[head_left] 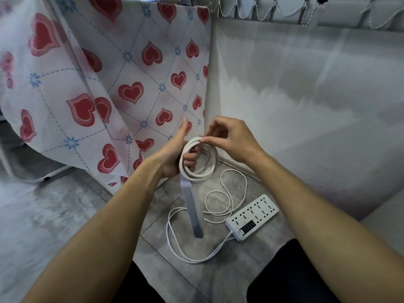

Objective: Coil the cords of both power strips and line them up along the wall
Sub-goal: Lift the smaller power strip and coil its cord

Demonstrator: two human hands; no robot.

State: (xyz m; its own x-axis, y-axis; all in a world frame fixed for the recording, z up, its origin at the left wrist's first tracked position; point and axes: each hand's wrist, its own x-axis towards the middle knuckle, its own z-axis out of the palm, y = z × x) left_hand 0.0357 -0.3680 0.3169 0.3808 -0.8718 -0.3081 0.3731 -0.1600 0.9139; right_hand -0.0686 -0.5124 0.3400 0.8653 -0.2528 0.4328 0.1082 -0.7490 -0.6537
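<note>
A white cord coil [204, 171] of several loops hangs around the fingers of my left hand [175, 154]. My right hand [229, 141] pinches the top of that coil between thumb and forefinger. The first power strip [193, 212] dangles below the coil, seen edge-on, above the floor. A second white power strip [252, 217] lies flat on the floor at the right, sockets up. Its cord [218, 215] sprawls loose in wide loops over the tiles beside it.
A heart-patterned cloth [122, 84] drapes down on the left and behind my hands. A pale wall [306, 95] rises at the right, meeting the grey tiled floor [54, 215]. My dark-clothed knees [290, 278] sit at the bottom.
</note>
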